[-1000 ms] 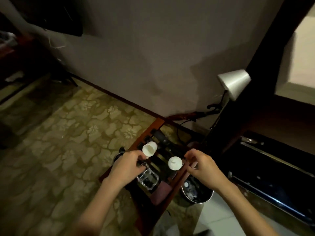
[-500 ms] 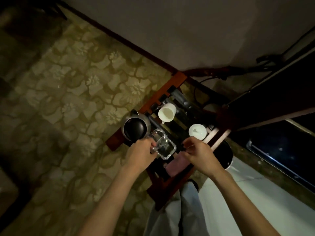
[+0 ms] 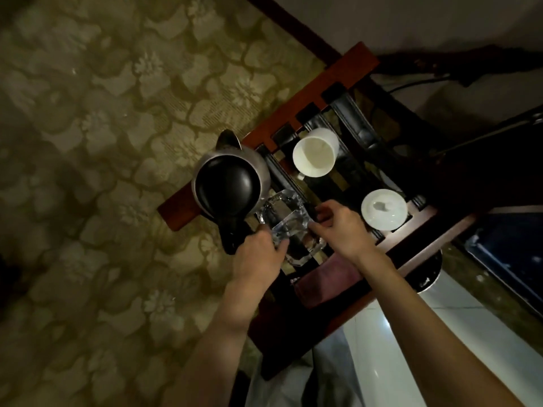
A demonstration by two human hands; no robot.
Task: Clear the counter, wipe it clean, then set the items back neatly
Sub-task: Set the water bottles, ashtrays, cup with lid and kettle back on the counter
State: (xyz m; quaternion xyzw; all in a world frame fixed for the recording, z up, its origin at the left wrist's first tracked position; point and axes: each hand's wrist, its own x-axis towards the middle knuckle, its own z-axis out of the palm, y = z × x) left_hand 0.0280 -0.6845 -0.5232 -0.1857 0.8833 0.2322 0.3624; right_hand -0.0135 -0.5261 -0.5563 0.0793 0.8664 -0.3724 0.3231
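A clear glass ashtray (image 3: pixel 289 221) sits on the slatted wooden rack (image 3: pixel 311 83) between my two hands. My left hand (image 3: pixel 258 254) grips its near left edge. My right hand (image 3: pixel 338 227) pinches its right edge. Left of the ashtray stands a steel kettle (image 3: pixel 229 180) with a black lid and handle. A white mug (image 3: pixel 314 152) stands farther back, and a white lidded cup (image 3: pixel 383 208) stands to the right. A pink cloth (image 3: pixel 326 280) lies on the rack's near end, partly under my right wrist.
The rack stands low over a patterned olive carpet (image 3: pixel 102 142). A round metal bin (image 3: pixel 426 274) sits at its right side, mostly hidden. A pale wall (image 3: pixel 411 19) with a dark cable lies behind. A white surface (image 3: pixel 382 333) shows at the bottom right.
The camera has tilted down and moved closer to the rack. Both hands have come together onto the glass ashtray, the right one moving in from near the lidded cup.
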